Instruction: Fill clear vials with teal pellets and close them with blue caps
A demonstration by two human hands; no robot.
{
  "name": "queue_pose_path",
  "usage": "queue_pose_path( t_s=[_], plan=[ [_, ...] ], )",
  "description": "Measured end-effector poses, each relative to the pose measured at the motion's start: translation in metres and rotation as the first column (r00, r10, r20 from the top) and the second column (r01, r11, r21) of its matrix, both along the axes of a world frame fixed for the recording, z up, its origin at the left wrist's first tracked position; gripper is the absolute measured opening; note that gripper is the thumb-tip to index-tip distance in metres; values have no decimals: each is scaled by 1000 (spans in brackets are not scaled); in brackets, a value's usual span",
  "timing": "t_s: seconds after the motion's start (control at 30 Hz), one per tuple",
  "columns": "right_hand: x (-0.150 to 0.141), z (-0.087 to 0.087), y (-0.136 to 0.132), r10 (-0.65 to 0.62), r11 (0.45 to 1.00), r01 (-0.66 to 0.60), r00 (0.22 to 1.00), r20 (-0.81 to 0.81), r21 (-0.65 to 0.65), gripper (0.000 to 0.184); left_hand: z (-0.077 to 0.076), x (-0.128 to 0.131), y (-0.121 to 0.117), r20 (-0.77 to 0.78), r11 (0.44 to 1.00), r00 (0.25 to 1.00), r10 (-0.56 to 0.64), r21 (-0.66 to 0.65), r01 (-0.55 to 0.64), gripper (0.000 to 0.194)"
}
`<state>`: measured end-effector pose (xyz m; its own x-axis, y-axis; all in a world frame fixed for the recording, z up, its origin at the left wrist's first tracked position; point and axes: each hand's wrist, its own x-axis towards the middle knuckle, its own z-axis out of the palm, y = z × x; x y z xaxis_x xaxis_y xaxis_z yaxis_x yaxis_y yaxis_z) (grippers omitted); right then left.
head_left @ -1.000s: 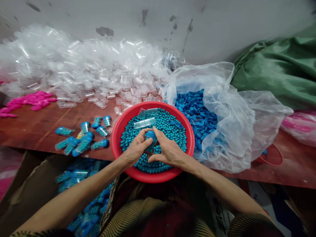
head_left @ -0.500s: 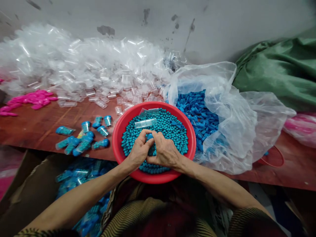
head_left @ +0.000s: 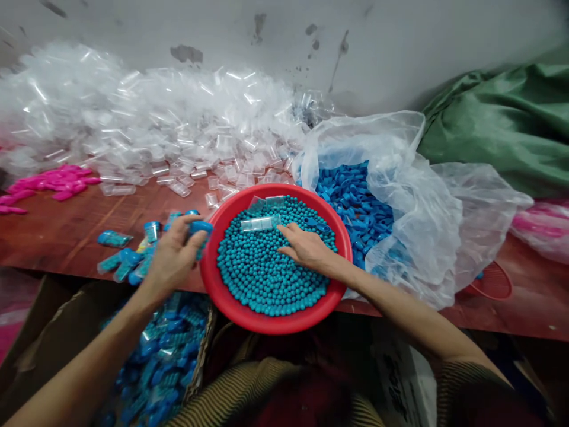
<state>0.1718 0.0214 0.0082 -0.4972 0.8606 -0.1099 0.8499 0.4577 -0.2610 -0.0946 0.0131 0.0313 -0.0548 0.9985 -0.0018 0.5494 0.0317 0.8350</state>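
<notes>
Grey, stained wall rises beyond both hands, above a reddish-brown table. Fingers and thumb of the left hand are clamped on a blue-capped container; its cap juts out on the hand's right, at the near-left rim of a red bowl, while the rest is blurred or hidden by the grip. Just left of this hand, and partly behind it, lie more capped containers with teal contents. Farther left and beyond it sits a cluster of pink pieces, and straight beyond spreads a heap of clear tubes. Below the left forearm stands a cardboard box holding many blue-capped containers.

Over the bowl, the right hand has its thumb and fingers apart, with teal beads beneath and to its left. Just past its fingertips lies a clear piece; whether they touch cannot be told. Blue scoop-like pieces rest on the beads just beyond its knuckles. Farther right of that hand lies a translucent bag with blue pieces at its mouth.
</notes>
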Motion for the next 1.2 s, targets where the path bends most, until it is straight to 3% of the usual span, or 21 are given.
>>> queue_pose_path(
  t_s=[0.03, 0.1, 0.17, 0.23, 0.37, 0.47, 0.63, 0.73, 0.8, 0.83, 0.9, 0.97, 1.07, 1.13, 1.2],
  plan=[
    [1, -1, 9, -15, 1000, 14, 999, 46, 22, 45, 0, -15, 5, -137, 995, 988, 70, 73, -61, 36],
    [-4, -4, 28, -29, 998, 21, 992, 122, 66, 39, -2, -33, 13, -433, 971, 880, 196, 214, -111, 43],
    [-13, -7, 44, -23, 995, 5, 983, 184, 97, 37, -5, -32, 18, -592, 942, 768, 244, 333, -42, 47],
    [-22, -12, 55, -15, 994, -10, 973, 231, 107, 31, -9, -13, 20, -667, 926, 726, 164, 359, 120, 44],
    [-28, -16, 62, 9, 992, -41, 968, 251, 121, 23, -18, 42, 26, -801, 890, 583, -136, 160, 428, 51],
    [-22, -11, 54, 66, 982, -97, 980, 188, 161, 28, -27, 70, 35, -817, 866, 518, -255, 45, 499, 57],
    [-4, -3, 32, 201, 979, -197, 975, -93, 49, 20, -35, 81, 36, -685, 802, 534, -495, -126, 583, 40],
    [11, -2, 19, 284, 953, -298, 939, -193, -49, 22, -29, 74, 29, -539, 721, 536, -649, -213, 659, 35],
    [21, -3, 14, 275, 947, -302, 938, -211, -110, 23, -25, 66, 26, -455, 675, 524, -720, -281, 682, 34],
    [25, -4, 14, 247, 953, -276, 946, -209, -124, 23, -23, 61, 25, -441, 681, 537, -719, -291, 673, 34],
    [29, -5, 16, 157, 980, -178, 965, -209, -89, 26, -21, 55, 26, -456, 746, 606, -652, -243, 620, 40],
    [26, -3, 22, 58, 998, -58, 972, -228, 4, 37, -21, 53, 28, -458, 810, 680, -572, -186, 556, 49],
    [11, 4, 29, -31, 993, 64, 956, -292, 103, 57, -23, 61, 32, -425, 854, 741, -520, -218, 473, 59],
    [-2, 8, 29, -30, 999, 34, 912, -408, 2, 50, -23, 71, 32, -400, 870, 773, -492, -211, 445, 62],
    [-11, 8, 23, -63, 971, -73, 843, -534, -229, 38, -23, 79, 26, -369, 865, 784, -500, -177, 468, 69]
  ],
)
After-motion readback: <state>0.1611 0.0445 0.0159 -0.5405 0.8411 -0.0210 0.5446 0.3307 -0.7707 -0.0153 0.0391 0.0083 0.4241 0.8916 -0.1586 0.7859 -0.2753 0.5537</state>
